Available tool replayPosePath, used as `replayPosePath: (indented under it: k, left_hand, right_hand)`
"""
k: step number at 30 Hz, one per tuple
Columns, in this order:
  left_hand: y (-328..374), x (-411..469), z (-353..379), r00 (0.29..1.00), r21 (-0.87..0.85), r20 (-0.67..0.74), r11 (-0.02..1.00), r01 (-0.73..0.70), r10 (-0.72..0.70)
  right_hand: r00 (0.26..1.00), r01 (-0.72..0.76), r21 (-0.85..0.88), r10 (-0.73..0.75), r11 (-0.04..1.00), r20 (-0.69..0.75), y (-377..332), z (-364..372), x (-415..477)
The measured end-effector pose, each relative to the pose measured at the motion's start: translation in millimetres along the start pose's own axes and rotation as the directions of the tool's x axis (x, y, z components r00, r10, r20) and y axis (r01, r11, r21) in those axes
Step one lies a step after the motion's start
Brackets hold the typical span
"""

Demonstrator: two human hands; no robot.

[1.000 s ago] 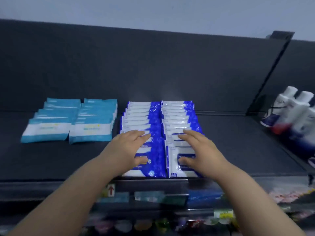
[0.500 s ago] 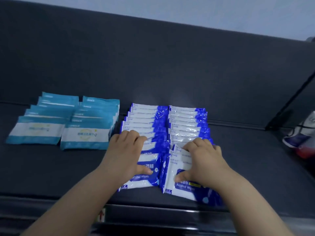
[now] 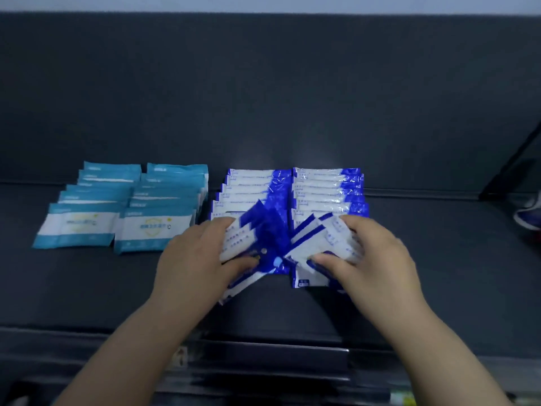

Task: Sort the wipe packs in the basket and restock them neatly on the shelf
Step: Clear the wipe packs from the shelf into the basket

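Note:
Two rows of dark blue and white wipe packs [image 3: 325, 189] lie overlapped on the dark shelf [image 3: 439, 259], mid-frame. My left hand [image 3: 196, 259] grips the front packs of the left row [image 3: 251, 235], which are tilted and fanned out. My right hand [image 3: 371, 259] grips the front packs of the right row [image 3: 319, 238], also lifted askew. To the left lie two rows of teal and white wipe packs [image 3: 123, 209], untouched. No basket is in view.
The shelf's dark back panel [image 3: 263, 98] rises behind the packs. A bottle [image 3: 530, 218] shows at the far right edge, beyond a slanted divider [image 3: 509, 165]. The shelf's front lip [image 3: 263, 347] runs below my wrists.
Both hands have closed round the front blue packs and pulled them up out of line, so they now fan out askew. The camera has shifted left, and the bottles have mostly left view.

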State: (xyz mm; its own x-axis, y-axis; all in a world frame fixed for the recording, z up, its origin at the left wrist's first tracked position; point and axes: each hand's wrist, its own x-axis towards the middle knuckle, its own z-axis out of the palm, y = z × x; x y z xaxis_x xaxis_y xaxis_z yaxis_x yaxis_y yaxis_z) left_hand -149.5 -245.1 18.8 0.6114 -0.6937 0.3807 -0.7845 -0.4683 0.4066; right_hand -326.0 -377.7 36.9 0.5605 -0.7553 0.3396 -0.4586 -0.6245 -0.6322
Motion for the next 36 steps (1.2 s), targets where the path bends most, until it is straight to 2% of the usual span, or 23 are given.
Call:
replayPosePath:
  k: [2, 4, 5, 7, 9, 11, 14, 16, 17, 20, 23, 27, 31, 36]
  left_hand:
    - [2, -1, -7, 0.987, -0.326, 0.039, 0.932, 0.159, -0.154]
    - [2, -3, -10, 0.958, -0.604, 0.149, 0.745, 0.284, -0.245]
    - [2, -5, -12, 0.94, -0.677, 0.229, 0.652, 0.34, -0.253]
    - [3, -8, -19, 0.886, -0.775, 0.406, 0.428, 0.464, -0.225]
    - [2, -11, -28, 0.817, -0.785, 0.553, 0.228, 0.576, -0.163]
    - [-4, -15, -32, 0.762, -0.756, 0.642, 0.089, 0.648, -0.088]
    - [-10, -25, -29, 0.671, -0.669, 0.74, -0.046, 0.742, 0.047]
    - [-8, -33, -24, 0.586, -0.57, 0.8, -0.142, 0.809, 0.13]
    - [-5, -38, -20, 0.549, -0.527, 0.819, -0.159, 0.835, 0.169]
    - [12, -57, -9, 0.451, -0.451, 0.837, -0.077, 0.889, 0.309]
    - [43, -86, 3, 0.317, -0.358, 0.856, 0.026, 0.933, 0.408]
    - [96, -137, 20, 0.116, -0.262, 0.866, 0.243, 0.934, 0.486]
    - [151, -194, 37, -0.036, -0.194, 0.873, 0.415, 0.889, 0.486]
    - [215, -273, 61, -0.144, -0.102, 0.901, 0.522, 0.847, 0.41]
  right_hand:
    - [0.99, -0.09, 0.272, 0.116, 0.958, -0.079, -6, -1, -9]
    - [0.959, -0.176, 0.497, 0.261, 0.849, -0.107, -21, -4, -17]
    - [0.934, -0.224, 0.61, 0.346, 0.76, -0.089, -28, -5, -21]
    - [0.859, -0.326, 0.819, 0.51, 0.472, 0.048, -43, -2, -28]
    - [0.793, -0.373, 0.906, 0.575, 0.199, 0.2, -54, 2, -34]
    - [0.747, -0.398, 0.917, 0.589, 0.025, 0.308, -64, 5, -43]
    - [0.683, -0.393, 0.901, 0.597, -0.185, 0.421, -70, 12, -66]
    - [0.653, -0.379, 0.879, 0.59, -0.29, 0.476, -72, 15, -85]
    - [0.652, -0.357, 0.875, 0.583, -0.328, 0.484, -74, 15, -96]
    - [0.653, -0.249, 0.888, 0.61, -0.388, 0.449, -72, 10, -131]
    - [0.6, -0.125, 0.903, 0.693, -0.412, 0.4, -63, -6, -175]
    - [0.533, 0.045, 0.93, 0.796, -0.366, 0.287, -49, -40, -242]
    - [0.466, 0.151, 0.933, 0.856, -0.326, 0.223, -30, -72, -307]
    - [0.342, 0.212, 0.931, 0.915, -0.296, 0.213, 10, -119, -396]
